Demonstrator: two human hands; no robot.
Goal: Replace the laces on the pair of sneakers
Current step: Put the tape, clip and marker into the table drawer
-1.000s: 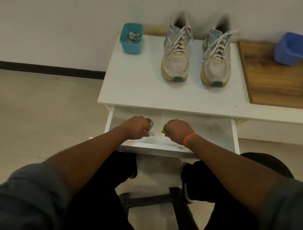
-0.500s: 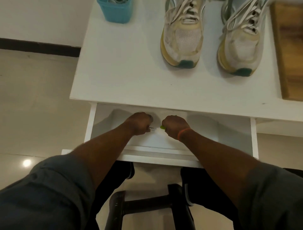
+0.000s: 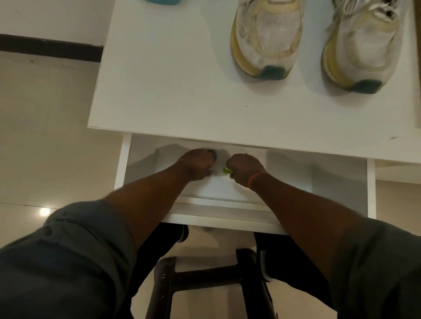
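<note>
Both hands inside open drawer (image 3: 341,179) at 6 o'clock of table (image 3: 182,91). Left hand (image 3: 200,165) curled around small pale item, identity unclear. Right hand (image 3: 245,167) pinching bright green piece (image 3: 226,171). Sneakers (image 3: 266,38), laces partly visible, on tabletop at 1 o'clock, well apart from hands.

White tabletop (image 3: 182,91), white open drawer (image 3: 319,182). Two sneakers up top: left sneaker (image 3: 266,38) off-white mesh, yellowed sole, teal toe cap; right sneaker (image 3: 362,45) the same scheme. Sliver of teal container (image 3: 163,1) at the edge. Bright green bit (image 3: 226,170) at the right hand (image 3: 245,167), orange wristband (image 3: 256,178). Grey-blue sleeves (image 3: 75,261). Beige floor tiles (image 3: 45,136), dark skirting (image 3: 50,46).
</note>
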